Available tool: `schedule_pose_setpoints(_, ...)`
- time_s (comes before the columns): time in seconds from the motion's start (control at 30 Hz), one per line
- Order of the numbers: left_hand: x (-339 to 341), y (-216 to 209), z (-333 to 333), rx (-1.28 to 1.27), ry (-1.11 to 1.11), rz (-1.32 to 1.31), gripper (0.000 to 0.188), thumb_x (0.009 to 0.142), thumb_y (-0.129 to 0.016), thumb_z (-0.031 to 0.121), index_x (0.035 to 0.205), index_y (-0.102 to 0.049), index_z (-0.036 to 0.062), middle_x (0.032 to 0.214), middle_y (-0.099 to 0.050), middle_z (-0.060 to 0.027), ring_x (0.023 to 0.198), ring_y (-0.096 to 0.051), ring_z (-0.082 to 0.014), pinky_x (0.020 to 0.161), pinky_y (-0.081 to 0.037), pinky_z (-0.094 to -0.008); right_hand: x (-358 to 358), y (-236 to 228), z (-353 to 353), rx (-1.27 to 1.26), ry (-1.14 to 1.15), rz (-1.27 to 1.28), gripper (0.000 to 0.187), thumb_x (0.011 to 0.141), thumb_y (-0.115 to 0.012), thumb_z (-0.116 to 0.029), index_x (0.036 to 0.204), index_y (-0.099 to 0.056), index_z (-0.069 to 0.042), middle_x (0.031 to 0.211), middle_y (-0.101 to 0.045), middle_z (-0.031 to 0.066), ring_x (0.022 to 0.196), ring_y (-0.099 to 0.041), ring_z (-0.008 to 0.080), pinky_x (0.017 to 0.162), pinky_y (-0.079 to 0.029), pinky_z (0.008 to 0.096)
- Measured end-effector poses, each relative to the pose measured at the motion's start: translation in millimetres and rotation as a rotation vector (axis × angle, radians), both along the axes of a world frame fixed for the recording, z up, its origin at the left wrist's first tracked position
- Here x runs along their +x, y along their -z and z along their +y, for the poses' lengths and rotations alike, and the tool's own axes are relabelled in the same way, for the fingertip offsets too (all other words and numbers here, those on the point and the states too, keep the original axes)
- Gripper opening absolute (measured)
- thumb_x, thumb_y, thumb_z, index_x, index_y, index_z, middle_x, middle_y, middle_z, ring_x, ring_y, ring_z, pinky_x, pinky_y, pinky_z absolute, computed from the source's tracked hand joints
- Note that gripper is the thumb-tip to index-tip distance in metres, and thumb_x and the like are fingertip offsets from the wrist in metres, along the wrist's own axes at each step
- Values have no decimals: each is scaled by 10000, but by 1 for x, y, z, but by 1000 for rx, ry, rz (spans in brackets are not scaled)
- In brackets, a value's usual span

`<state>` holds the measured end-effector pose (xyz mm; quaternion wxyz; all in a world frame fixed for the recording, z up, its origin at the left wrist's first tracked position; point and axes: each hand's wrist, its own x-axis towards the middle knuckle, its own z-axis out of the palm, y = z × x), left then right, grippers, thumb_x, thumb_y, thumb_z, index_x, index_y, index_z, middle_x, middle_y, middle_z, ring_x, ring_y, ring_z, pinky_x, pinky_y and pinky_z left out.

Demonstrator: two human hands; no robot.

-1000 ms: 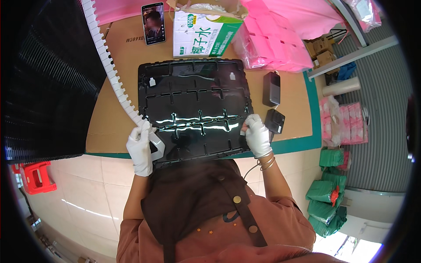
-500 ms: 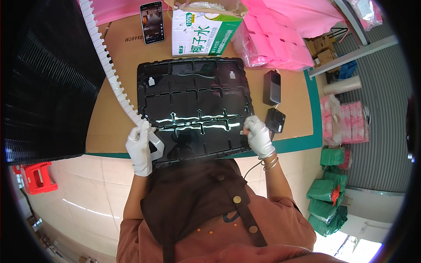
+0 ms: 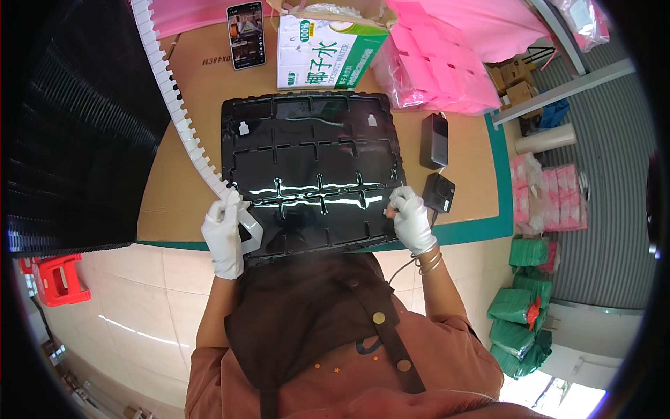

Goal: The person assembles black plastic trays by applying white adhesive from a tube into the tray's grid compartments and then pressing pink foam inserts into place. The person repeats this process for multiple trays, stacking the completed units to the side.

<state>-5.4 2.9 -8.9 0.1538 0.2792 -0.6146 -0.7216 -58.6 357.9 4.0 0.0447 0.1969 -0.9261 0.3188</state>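
A shiny black moulded plastic tray (image 3: 314, 164) lies on the table in front of me, with ribs and cross-shaped grooves. Two small white stickers (image 3: 243, 128) are on its far part, one at each side. My left hand (image 3: 225, 237), in a white glove, is closed at the tray's near left edge on the end of a long notched white strip (image 3: 183, 126). A white loop (image 3: 255, 232) of it curls beside the fingers. At the near right edge, my gloved right hand (image 3: 412, 222) is pinched closed; a small whitish piece shows by its fingertips, too small to name.
A tall stack of black trays (image 3: 77, 133) stands at left. Behind the tray are a phone (image 3: 246, 35), a white-and-green carton (image 3: 324, 56) and pink wrapped packs (image 3: 440, 63). At right lie a power bank (image 3: 434, 141) and a small black box (image 3: 438, 192) with a cable. A red stool (image 3: 61, 279) stands on the floor.
The view has shifted slightly, so table things sit a little further right. Both hands keep nearly the same places on the tray.
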Motion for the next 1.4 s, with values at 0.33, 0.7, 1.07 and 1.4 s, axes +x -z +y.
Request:
schedule_pose_setpoints(0.33, -1, -1, 1, 6, -3, 3, 200, 944, -671, 181, 852, -673, 4, 800, -688, -42, 751, -626, -68, 667, -419, -196, 3, 2, -22, 154, 247, 98, 182, 674, -578, 144, 774, -562, -7, 801, -574, 138, 682, -627, 312, 587, -503, 393)
schedule_pose_setpoints(0.7, -1, -3, 2, -28, -12, -14, 219, 938, -680, 194, 820, -665, 10, 759, -680, -30, 678, -546, -30, 605, -354, -188, 7, -10, 12, -92, -71, -148, 191, 687, -551, 178, 786, -548, 14, 889, -554, 122, 723, -586, 242, 629, -536, 342)
schedule_pose_setpoints(1.07, 3, 5, -1, -24, 15, 6, 216, 946, -658, 171, 914, -686, -41, 803, -702, -71, 771, -650, -93, 706, -477, -220, -69, -64, -82, -216, 46, -55, 148, 794, -474, 122, 809, -531, -13, 755, -554, 125, 710, -574, 256, 758, -552, 398)
schedule_pose_setpoints(1.4, 1, 19, -4, -306, 71, -27, 249, 916, -683, 216, 874, -707, -28, 747, -701, -103, 656, -633, -109, 614, -489, -274, -258, -156, -169, -46, 195, 751, 87, 799, -613, -44, 838, -691, -45, 807, -680, 160, 753, -665, 343, 696, -523, 439)
